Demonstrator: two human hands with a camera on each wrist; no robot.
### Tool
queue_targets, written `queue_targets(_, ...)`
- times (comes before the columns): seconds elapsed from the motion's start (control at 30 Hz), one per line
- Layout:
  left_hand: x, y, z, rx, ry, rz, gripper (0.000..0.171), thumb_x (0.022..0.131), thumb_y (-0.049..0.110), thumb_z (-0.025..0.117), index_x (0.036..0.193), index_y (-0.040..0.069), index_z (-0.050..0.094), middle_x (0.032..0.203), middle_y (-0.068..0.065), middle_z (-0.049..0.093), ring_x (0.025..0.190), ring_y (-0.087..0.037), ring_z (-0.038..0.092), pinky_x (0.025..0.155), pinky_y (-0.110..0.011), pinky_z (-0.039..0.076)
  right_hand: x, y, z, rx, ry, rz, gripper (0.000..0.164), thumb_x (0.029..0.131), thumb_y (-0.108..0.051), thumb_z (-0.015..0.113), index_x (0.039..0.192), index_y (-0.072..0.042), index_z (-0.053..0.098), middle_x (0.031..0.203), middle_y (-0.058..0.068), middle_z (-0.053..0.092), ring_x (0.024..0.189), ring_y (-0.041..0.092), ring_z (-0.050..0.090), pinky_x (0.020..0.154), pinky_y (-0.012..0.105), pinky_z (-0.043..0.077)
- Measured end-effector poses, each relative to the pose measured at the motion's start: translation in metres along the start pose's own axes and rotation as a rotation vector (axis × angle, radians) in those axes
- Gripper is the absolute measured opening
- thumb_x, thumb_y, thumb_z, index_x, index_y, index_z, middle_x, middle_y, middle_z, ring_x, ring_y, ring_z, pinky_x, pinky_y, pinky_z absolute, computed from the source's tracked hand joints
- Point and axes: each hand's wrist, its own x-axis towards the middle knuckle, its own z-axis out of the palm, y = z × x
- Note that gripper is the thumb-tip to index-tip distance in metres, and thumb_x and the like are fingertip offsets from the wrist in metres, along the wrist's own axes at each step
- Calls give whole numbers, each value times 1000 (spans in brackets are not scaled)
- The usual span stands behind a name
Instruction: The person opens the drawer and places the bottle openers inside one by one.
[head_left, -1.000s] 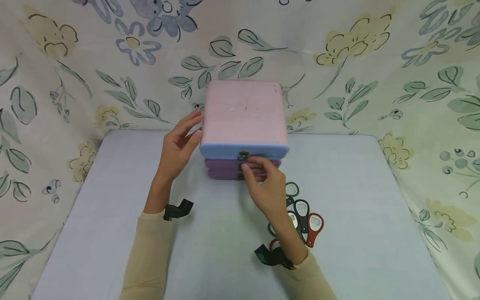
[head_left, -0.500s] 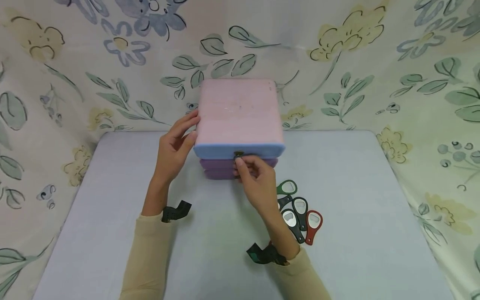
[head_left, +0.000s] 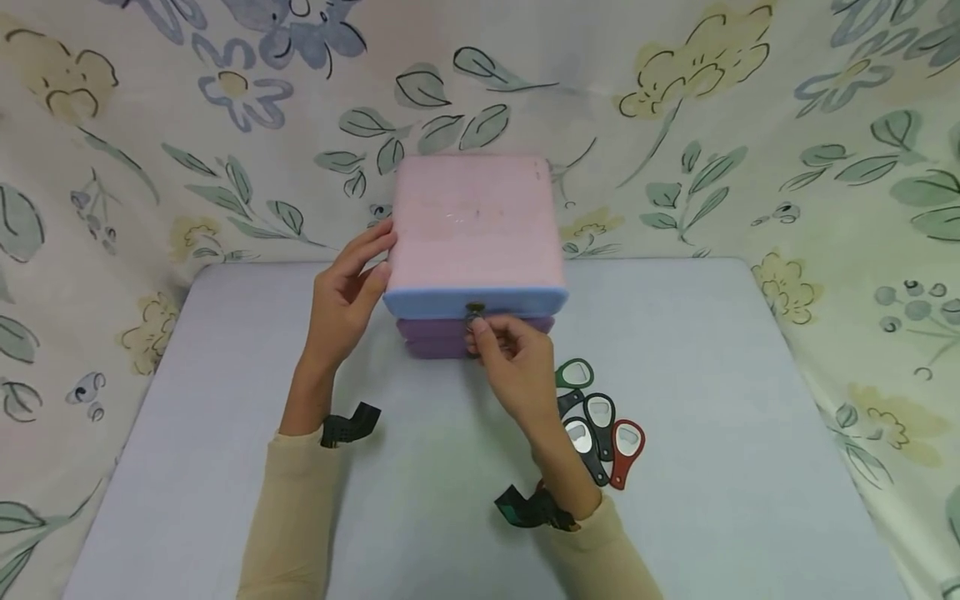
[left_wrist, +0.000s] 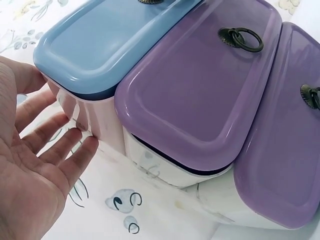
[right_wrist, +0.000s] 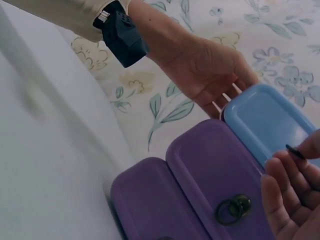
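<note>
A big white cloth with flowers and leaves hangs at the back, its top and sides cut off. In front is a wide, pale, flat table, whose near edge runs out of view. At the middle of its far side stands a pink box with rounded corners. It has a shiny blue drawer front on top and two shiny purple drawer fronts below. A dark gap shows behind the blue one, but I can't tell if that drawer is pulled out. The left hand has its fingers spread loosely at the box's left side, gripping nothing. The right hand pinches with thumb and finger; from the head it covers part of the purple fronts, and its own wrist view cuts it off. Some flat black, red and green things with loop ends lie near the right arm, which hides a few; I can't tell what they are. Each wrist wears a small black gadget. Smallest is the dark metal ring on the blue front, pinched in the right hand and mostly hidden by it.
</note>
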Motion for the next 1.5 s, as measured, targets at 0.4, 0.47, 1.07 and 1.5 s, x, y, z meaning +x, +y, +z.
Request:
queue_targets(0.4,1,-1,-1,26,-1,-4,41,104,-1,56,145,0,63,161,-10,54,152,-21,49,115,-22,50,-4,0,-3,-4,-23,33,19,104,-13,66,99,3,75,91,19,78,79,28,75,71,33,66)
queue_targets(0.47,1,-2,-1,32,-5,-4,41,104,0,56,145,0,63,162,-9,53,152,-22,49,115,-22,50,-7,0,-3,-10,-26,42,19,104,-14,66,100,2,75,92,18,78,79,31,74,71,32,66)
queue_targets(1.07,1,-4,0,30,-7,-5,41,104,-1,56,145,0,63,162,-9,53,152,-22,49,115,-23,50,-31,-3,-10,-39,-68,69,19,104,-13,65,101,3,74,92,17,78,76,16,73,72,29,66)
queue_targets(1.5,0,-2,0,58,-12,-17,42,104,2,57,146,1,62,163,-8,52,153,-22,49,117,-25,50,-47,-5,-16,-65,-77,63,16,103,-15,67,98,-3,76,90,13,79,77,15,73,71,27,65)
